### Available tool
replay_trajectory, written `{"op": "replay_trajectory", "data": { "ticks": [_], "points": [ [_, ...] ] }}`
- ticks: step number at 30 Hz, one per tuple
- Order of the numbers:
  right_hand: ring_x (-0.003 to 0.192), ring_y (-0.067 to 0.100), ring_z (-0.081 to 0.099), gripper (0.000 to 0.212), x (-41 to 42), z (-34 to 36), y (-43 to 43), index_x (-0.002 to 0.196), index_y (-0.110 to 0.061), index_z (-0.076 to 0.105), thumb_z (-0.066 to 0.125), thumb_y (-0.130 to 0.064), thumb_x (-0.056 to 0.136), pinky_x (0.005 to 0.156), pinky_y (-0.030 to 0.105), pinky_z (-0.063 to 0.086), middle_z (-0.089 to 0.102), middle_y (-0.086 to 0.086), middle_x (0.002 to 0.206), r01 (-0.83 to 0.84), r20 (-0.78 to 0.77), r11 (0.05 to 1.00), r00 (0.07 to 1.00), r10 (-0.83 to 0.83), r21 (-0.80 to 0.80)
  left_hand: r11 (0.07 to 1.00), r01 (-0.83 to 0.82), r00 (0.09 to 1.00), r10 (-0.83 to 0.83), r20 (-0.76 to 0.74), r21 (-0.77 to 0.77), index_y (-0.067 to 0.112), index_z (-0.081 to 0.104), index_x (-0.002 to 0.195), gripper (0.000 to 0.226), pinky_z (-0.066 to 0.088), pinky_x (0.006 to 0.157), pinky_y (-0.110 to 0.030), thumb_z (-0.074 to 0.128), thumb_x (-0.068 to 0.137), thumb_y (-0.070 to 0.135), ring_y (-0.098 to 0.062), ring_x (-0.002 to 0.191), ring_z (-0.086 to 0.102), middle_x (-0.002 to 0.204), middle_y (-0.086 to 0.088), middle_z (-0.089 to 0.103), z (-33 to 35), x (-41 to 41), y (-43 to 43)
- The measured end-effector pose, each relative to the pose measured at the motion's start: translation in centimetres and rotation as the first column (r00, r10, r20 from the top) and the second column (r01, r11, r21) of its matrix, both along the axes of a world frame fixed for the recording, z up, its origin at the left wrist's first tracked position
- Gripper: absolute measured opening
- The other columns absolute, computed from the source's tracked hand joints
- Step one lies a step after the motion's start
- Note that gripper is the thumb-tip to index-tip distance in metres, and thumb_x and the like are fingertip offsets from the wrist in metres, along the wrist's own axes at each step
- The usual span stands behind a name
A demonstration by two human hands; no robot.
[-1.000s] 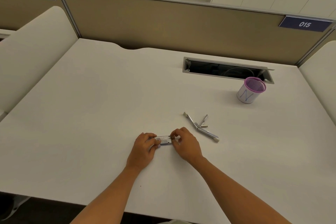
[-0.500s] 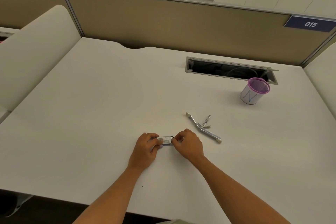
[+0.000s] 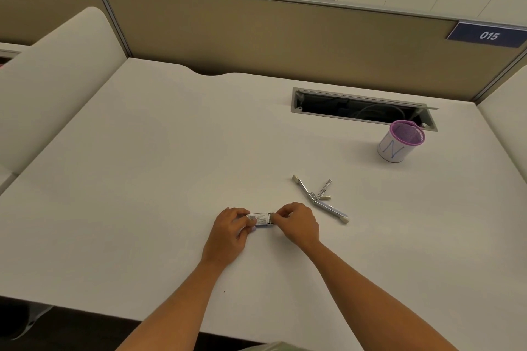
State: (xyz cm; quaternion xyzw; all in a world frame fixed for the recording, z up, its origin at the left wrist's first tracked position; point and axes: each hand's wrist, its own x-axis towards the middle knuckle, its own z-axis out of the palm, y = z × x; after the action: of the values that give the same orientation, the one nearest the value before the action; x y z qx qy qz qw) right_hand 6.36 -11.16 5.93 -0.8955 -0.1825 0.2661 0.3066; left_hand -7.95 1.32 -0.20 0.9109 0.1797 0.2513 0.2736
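Observation:
A small silver box with a barcode label [image 3: 261, 219] lies low over the white desk [image 3: 142, 179], held between both hands. My left hand [image 3: 232, 232] pinches its left end with thumb and fingers. My right hand [image 3: 296, 224] pinches its right end, fingers curled over the edge. A folded metal tool with several thin arms spread out [image 3: 319, 199] lies on the desk just right of my right hand.
A white cup with a purple mesh rim and a blue letter N [image 3: 399, 141] stands at the back right. Behind it is an open cable slot [image 3: 362, 108] in the desk. Beige partition panels close off the back and sides.
Both hands stay on the small box. My right fingers have shifted slightly at its right end; the view has drifted a little.

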Motion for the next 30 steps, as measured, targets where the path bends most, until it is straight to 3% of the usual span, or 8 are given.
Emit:
{"op": "replay_trajectory", "data": {
  "ticks": [6,13,19,25,30],
  "points": [
    [0.067,0.012,0.059,0.014,1.1,0.2,-0.5,0.07,-0.022,0.071,0.069,-0.035,0.074,0.063,0.027,0.044,0.069,-0.007,0.071,0.118,-0.127,0.986,0.986,-0.104,0.116,1.0,0.001,1.0,-0.001,0.006,-0.004,0.014,0.073,0.089,0.015,0.05,0.079,-0.037,0.063,0.086,0.025,-0.023,0.087,0.061,0.098,-0.005,0.067,0.0,0.0,0.0],
    [0.076,0.013,0.065,0.016,2.0,0.5,-2.0,0.074,-0.026,0.07,0.063,-0.039,0.079,0.067,0.027,0.046,0.07,-0.012,0.073,0.09,-0.006,0.996,0.996,-0.09,-0.025,1.0,-0.006,1.0,0.006,0.015,0.001,0.014,0.073,0.088,0.008,0.05,0.079,-0.035,0.068,0.083,0.019,-0.021,0.086,0.061,0.097,-0.005,0.067,-0.1,0.1,0.0],
    [0.069,0.016,0.065,0.022,2.0,0.5,-2.2,0.06,-0.028,0.067,0.06,-0.037,0.079,0.058,0.024,0.044,0.067,-0.009,0.062,0.082,0.038,0.995,0.996,-0.08,-0.05,1.0,-0.025,0.999,0.025,0.024,0.0,0.014,0.072,0.085,0.005,0.05,0.078,-0.035,0.071,0.081,0.016,-0.022,0.085,0.061,0.095,-0.005,0.067,-0.1,0.1,0.0],
    [0.074,0.013,0.065,0.012,1.5,0.5,-2.0,0.082,-0.02,0.074,0.062,-0.017,0.08,0.067,0.026,0.049,0.071,-0.006,0.08,0.098,0.07,0.98,0.991,-0.112,0.176,1.0,-0.027,0.999,0.027,0.022,-0.002,0.015,0.072,0.086,0.007,0.05,0.078,-0.034,0.073,0.08,0.015,-0.021,0.086,0.061,0.096,-0.004,0.066,0.0,0.1,-0.1],
    [0.072,0.012,0.066,0.014,0.0,0.0,-1.3,0.089,-0.014,0.076,0.063,-0.012,0.082,0.068,0.021,0.05,0.073,0.0,0.08,0.035,0.035,0.982,0.998,-0.042,0.187,1.0,-0.02,1.0,0.02,0.017,0.013,0.015,0.072,0.088,0.009,0.049,0.079,-0.032,0.074,0.079,0.013,-0.02,0.087,0.061,0.097,-0.004,0.066,0.0,0.1,0.0]
  ]
}}
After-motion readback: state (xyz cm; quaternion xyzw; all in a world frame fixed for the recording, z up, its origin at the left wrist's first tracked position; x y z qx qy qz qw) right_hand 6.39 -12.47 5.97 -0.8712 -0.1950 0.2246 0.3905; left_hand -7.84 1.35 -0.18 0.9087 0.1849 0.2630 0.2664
